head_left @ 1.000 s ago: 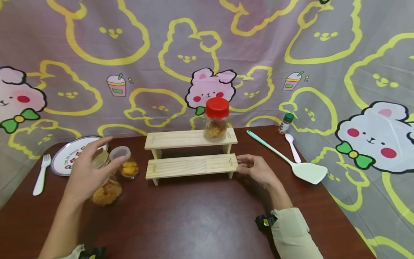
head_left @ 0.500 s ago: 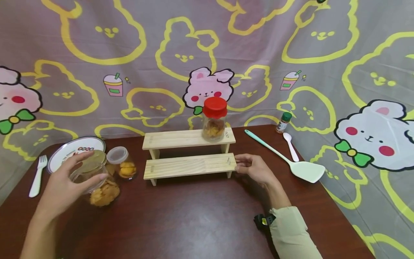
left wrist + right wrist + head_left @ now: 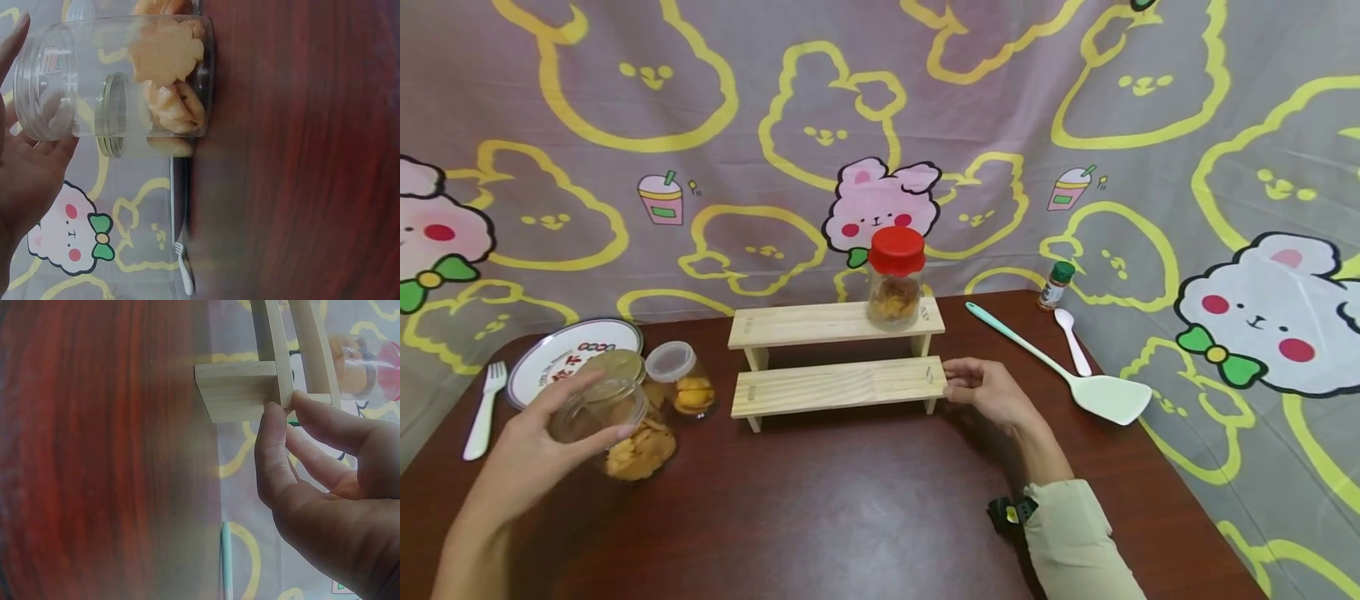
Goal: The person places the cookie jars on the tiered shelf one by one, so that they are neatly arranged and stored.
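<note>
My left hand (image 3: 527, 454) curves round the upper part of a clear plastic jar (image 3: 638, 450), with the thumb at the near side of its mouth and the fingers on the far side. Flower-shaped cookies (image 3: 165, 53) fill the bottom of this upright jar, whose base is at the table. At the right end of a two-step wooden rack (image 3: 842, 387), my right hand (image 3: 992, 396) pinches the lower board between thumb and forefinger. On the rack's upper step, toward the right, stands a red-lidded jar (image 3: 897, 287) of snacks.
Behind the held jar are a gold-lidded jar (image 3: 617, 365) and a small white-lidded tub (image 3: 683, 383). A plate (image 3: 538, 354) and a fork (image 3: 482, 417) lie at left. A turner (image 3: 1105, 396), a spoon (image 3: 1073, 342) and a green-capped bottle (image 3: 1057, 285) are at right.
My left hand has moved left and down from above the jars to the cookie jar's mouth, then barely shifted. My right hand has stayed at the rack's end.
</note>
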The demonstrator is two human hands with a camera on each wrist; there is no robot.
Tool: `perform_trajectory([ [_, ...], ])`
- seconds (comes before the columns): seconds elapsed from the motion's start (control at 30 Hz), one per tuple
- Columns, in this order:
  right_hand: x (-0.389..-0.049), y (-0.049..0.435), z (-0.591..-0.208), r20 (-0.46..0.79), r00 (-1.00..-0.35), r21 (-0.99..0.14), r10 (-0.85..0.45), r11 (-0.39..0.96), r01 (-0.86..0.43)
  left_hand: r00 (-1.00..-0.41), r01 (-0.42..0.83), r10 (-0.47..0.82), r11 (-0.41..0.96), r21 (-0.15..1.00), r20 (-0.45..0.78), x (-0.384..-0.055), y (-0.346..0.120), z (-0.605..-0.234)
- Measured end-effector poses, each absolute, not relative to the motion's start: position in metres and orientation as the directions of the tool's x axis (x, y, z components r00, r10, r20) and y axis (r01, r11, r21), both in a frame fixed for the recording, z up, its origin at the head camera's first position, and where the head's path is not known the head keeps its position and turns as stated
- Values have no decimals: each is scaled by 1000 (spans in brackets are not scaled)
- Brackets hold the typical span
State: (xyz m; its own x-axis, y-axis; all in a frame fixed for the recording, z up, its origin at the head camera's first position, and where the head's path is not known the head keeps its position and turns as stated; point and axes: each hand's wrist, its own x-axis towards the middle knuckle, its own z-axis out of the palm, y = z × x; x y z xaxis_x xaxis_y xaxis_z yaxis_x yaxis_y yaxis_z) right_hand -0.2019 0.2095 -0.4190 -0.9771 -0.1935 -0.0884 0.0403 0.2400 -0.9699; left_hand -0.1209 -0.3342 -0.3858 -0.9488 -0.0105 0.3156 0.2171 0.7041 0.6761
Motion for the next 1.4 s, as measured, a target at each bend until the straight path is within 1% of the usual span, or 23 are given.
perform_trajectory([
  [0.2, -202, 211, -421, -83, -977, -971, -195, 238, 35, -966, 207, 41, 714, 668, 256, -121, -337, -389],
  [0.37, -203, 212, -421, -81, -977, -971, -198, 238, 33, -966, 221, 67, 718, 660, 251, -122, -335, -392],
  [0.63, -203, 212, -420, -80, -976, -972, -203, 231, 32, -952, 233, 29, 709, 665, 303, -121, -333, -390],
  [1.07, -202, 212, -420, -89, -975, -973, -204, 225, 41, -884, 323, -81, 608, 725, 461, -125, -316, -373],
  [1.23, -201, 211, -420, -85, -975, -975, -205, 217, 39, -865, 345, -93, 603, 720, 492, -128, -306, -362],
  [1.4, -201, 211, -420, -80, -976, -975, -204, 220, 34, -856, 387, -70, 571, 724, 513, -131, -296, -352],
])
